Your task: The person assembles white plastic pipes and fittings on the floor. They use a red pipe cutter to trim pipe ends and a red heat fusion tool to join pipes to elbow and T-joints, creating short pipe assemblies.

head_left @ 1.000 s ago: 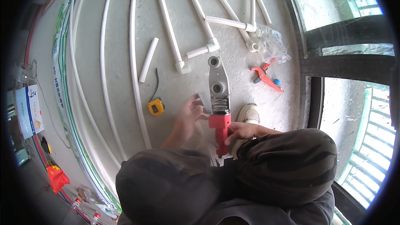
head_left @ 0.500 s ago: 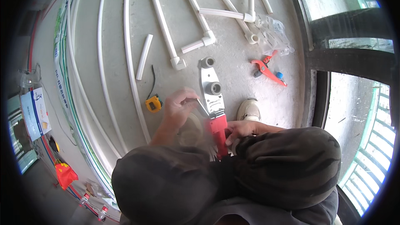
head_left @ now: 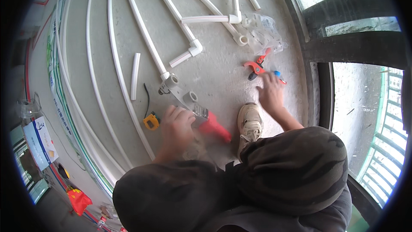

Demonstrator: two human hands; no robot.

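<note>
My left hand (head_left: 177,124), slightly blurred, is closed at the side of a pipe welding iron (head_left: 209,126), apparently on its metal support. The iron has a red handle, a silver plate and grey round heating sockets (head_left: 190,97). It lies tilted, its plate end toward a white elbow fitting (head_left: 165,75). Fingers stretched and thumb apart, my right hand (head_left: 273,94) is over the floor right at a red pipe cutter (head_left: 256,68). A small blue-capped item (head_left: 277,74) shows beside those fingers. I cannot tell whether they touch the cutter.
Long white pipes (head_left: 112,38), some with elbows, stretch across the floor. A short pipe piece (head_left: 135,76) and a yellow tape measure (head_left: 151,121) lie at left. A clear plastic bag (head_left: 262,34) is beyond the cutter. My shoe (head_left: 250,122) stands between my hands; a dark window frame (head_left: 322,86) borders the right.
My right hand has let go of the red handle and moved right, out to the cutter. The welding iron has swung so its plate end points farther left, with my left hand alongside.
</note>
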